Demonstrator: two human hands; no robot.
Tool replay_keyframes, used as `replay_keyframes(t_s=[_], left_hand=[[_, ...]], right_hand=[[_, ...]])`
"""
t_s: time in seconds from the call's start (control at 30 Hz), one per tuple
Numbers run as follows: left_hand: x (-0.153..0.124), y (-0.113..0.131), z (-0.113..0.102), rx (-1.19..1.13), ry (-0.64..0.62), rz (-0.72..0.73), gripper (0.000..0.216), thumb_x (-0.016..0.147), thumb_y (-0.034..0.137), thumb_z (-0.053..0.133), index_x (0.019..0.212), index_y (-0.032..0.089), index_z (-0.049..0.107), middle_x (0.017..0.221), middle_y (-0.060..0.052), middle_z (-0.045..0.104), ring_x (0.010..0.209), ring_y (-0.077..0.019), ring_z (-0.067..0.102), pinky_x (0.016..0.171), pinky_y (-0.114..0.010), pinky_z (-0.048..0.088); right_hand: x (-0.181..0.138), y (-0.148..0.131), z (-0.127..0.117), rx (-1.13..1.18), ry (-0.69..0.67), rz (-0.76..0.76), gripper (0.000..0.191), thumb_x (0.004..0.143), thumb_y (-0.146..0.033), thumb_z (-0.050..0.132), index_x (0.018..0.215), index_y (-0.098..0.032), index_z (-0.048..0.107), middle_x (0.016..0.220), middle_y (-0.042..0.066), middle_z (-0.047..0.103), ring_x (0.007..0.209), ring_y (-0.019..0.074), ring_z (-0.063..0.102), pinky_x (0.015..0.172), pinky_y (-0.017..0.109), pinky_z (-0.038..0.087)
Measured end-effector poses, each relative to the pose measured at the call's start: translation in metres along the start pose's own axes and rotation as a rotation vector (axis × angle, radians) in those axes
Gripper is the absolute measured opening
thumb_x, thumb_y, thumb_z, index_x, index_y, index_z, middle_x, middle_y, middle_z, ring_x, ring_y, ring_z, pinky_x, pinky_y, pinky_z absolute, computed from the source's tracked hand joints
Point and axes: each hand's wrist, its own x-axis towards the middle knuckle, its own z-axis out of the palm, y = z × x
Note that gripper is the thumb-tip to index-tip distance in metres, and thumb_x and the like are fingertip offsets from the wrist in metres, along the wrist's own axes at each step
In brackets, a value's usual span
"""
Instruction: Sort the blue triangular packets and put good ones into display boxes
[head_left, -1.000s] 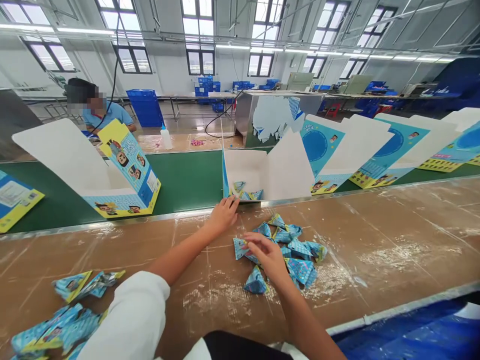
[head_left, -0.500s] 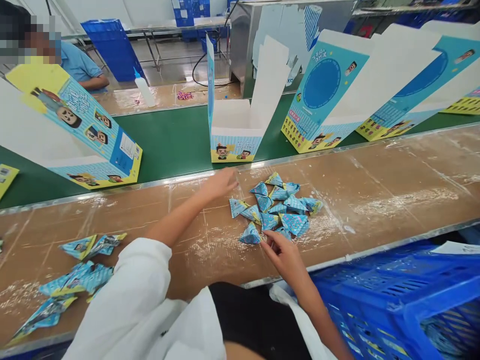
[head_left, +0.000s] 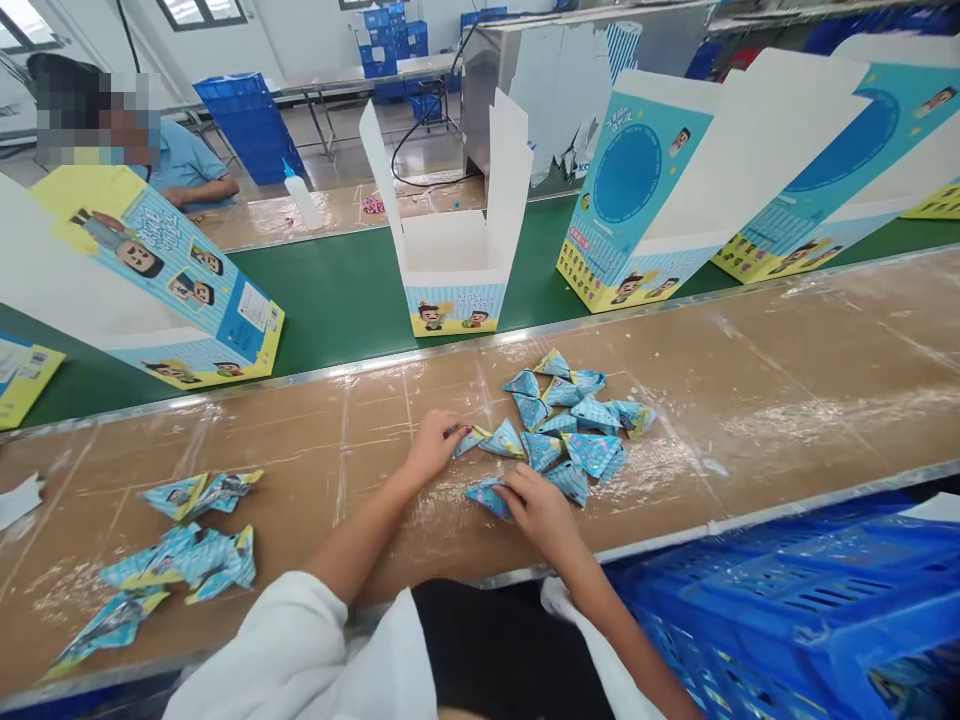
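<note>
Several small triangular packets (head_left: 592, 452), blue with yellow ends, lie in a loose cluster on the brown tabletop (head_left: 705, 400). At the cluster's left edge, my left hand (head_left: 437, 447) is closed, pinching one triangular packet (head_left: 469, 438) between thumb and fingers. My right hand (head_left: 538, 508) is closed at the near side of the pile, its fingertips gripping another triangular packet (head_left: 489, 494), partly hidden by them. Behind the pile stands an open-topped carton (head_left: 457, 305) with tall white flaps, on the green belt (head_left: 345, 290).
More triangular packets (head_left: 184, 555) lie on the left. Printed cartons (head_left: 637, 200) line the belt on both sides. A blue crate (head_left: 795, 600) stands against the table at lower right. Across the belt sits a person in a blue shirt (head_left: 187, 160), with a white bottle (head_left: 301, 200) nearby.
My left hand has come back from near the belt edge to a packet left of the pile and pinched it. My right hand has closed on the nearest packet. The middle carton has shifted slightly left.
</note>
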Motion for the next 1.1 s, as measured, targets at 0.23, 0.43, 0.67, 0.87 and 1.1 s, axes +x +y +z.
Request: replay_keyframes(t_s=[0.23, 0.43, 0.67, 0.87, 1.1], left_hand=[[-0.047, 0.019, 0.006, -0.395, 0.207, -0.03, 0.031, 0.088, 0.047, 0.055, 0.085, 0.022, 0.074, 0.088, -0.008, 0.073, 0.091, -0.0215, 0.064, 0.087, -0.038, 0.049], [-0.06, 0.019, 0.019, -0.718, 0.114, -0.066, 0.036, 0.084, 0.054, 0.059, 0.083, 0.021, 0.072, 0.095, -0.01, 0.073, 0.1, -0.0243, 0.066, 0.094, -0.042, 0.048], [-0.054, -0.004, 0.024, -0.977, 0.409, -0.31, 0.039, 0.078, 0.058, 0.064, 0.082, 0.02, 0.067, 0.091, -0.007, 0.073, 0.087, -0.0204, 0.067, 0.083, -0.035, 0.051], [-0.052, -0.006, 0.019, -0.941, 0.422, -0.305, 0.04, 0.075, 0.059, 0.066, 0.08, 0.019, 0.067, 0.091, -0.006, 0.073, 0.088, -0.0197, 0.065, 0.084, -0.034, 0.049], [-0.054, 0.009, 0.025, -0.93, 0.321, -0.287, 0.044, 0.073, 0.062, 0.067, 0.077, 0.019, 0.068, 0.085, -0.007, 0.073, 0.085, -0.0205, 0.065, 0.082, -0.034, 0.049]], right_hand=[[-0.001, -0.012, 0.006, 0.401, 0.297, 0.09, 0.022, 0.089, -0.037, 0.057, 0.086, -0.021, 0.071, 0.112, 0.01, 0.052, 0.082, 0.0168, 0.055, 0.078, 0.035, 0.049], [0.0, -0.017, 0.016, 0.563, 0.181, 0.144, 0.019, 0.087, -0.037, 0.06, 0.082, -0.022, 0.071, 0.101, 0.009, 0.063, 0.093, 0.021, 0.06, 0.086, 0.038, 0.048], [-0.005, -0.027, 0.006, 1.057, 0.54, 0.499, 0.035, 0.087, -0.058, 0.052, 0.085, -0.023, 0.055, 0.09, 0.005, 0.066, 0.082, 0.0191, 0.065, 0.075, 0.036, 0.052], [-0.013, -0.04, -0.002, 1.096, 0.343, 0.46, 0.037, 0.084, -0.058, 0.055, 0.076, -0.023, 0.05, 0.07, 0.001, 0.059, 0.064, 0.0161, 0.059, 0.061, 0.03, 0.05], [-0.015, -0.029, 0.0, 0.849, 0.254, 0.246, 0.024, 0.087, -0.043, 0.059, 0.077, -0.022, 0.067, 0.089, 0.007, 0.061, 0.088, 0.0199, 0.059, 0.081, 0.036, 0.05]])
